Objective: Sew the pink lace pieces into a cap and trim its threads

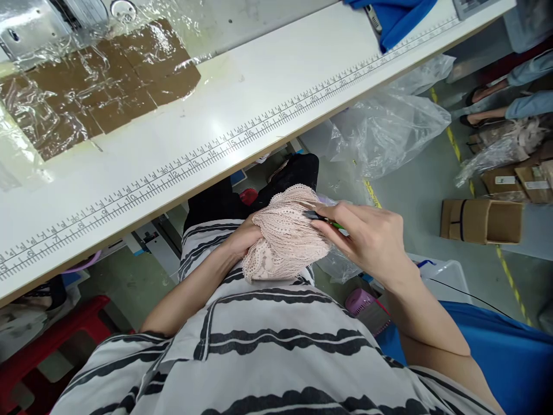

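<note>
A bunched stack of pale pink lace (287,236) with scalloped edges is held above my lap. My left hand (249,236) grips it from the left side, its fingers mostly hidden behind and under the folds. At the upper right of the lace, my right hand (363,233) is closed around a small pair of thread snips (314,215) with dark tips and a bit of green at the handle. The tips lie against the lace surface; whether they touch a thread is too small to tell.
The white table (276,75) with a printed ruler along its front edge lies beyond my lap. Taped cardboard (112,80) and a sewing machine are at its left, blue cloth (406,20) at its right. Plastic bags (384,132), a cardboard box (481,222) and a red stool (64,334) surround me.
</note>
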### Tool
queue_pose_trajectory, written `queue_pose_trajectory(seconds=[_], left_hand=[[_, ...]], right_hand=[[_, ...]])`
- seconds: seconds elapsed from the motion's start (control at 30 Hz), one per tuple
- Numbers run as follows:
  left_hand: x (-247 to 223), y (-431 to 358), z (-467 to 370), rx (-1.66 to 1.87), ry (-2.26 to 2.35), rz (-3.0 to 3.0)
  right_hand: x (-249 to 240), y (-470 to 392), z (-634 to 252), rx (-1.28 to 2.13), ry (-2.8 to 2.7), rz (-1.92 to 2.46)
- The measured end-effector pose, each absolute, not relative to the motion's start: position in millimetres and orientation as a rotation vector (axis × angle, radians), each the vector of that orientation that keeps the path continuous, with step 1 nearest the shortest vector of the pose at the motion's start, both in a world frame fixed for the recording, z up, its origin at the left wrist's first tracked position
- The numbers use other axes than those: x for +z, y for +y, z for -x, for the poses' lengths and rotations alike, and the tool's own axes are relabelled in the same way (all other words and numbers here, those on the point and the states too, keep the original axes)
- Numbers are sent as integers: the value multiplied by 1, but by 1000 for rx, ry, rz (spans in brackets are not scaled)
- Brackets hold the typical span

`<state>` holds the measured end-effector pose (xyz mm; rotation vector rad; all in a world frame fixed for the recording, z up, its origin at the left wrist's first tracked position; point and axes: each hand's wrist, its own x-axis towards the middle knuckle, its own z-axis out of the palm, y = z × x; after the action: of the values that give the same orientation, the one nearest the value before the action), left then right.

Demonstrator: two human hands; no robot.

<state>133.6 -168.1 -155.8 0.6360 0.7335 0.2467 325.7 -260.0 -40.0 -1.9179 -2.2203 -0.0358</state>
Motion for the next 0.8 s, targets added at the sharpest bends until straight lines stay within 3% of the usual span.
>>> queue_pose_trajectory(seconds=[0.33,0.8], left_hand=[[-155,-168,-134,246,747,-646],[-154,-168,-134,190,768,-636]], right_hand=[[-31,-261,-325,73,-2308,1838],[-39,-258,-329,-120,-2315,1944]])
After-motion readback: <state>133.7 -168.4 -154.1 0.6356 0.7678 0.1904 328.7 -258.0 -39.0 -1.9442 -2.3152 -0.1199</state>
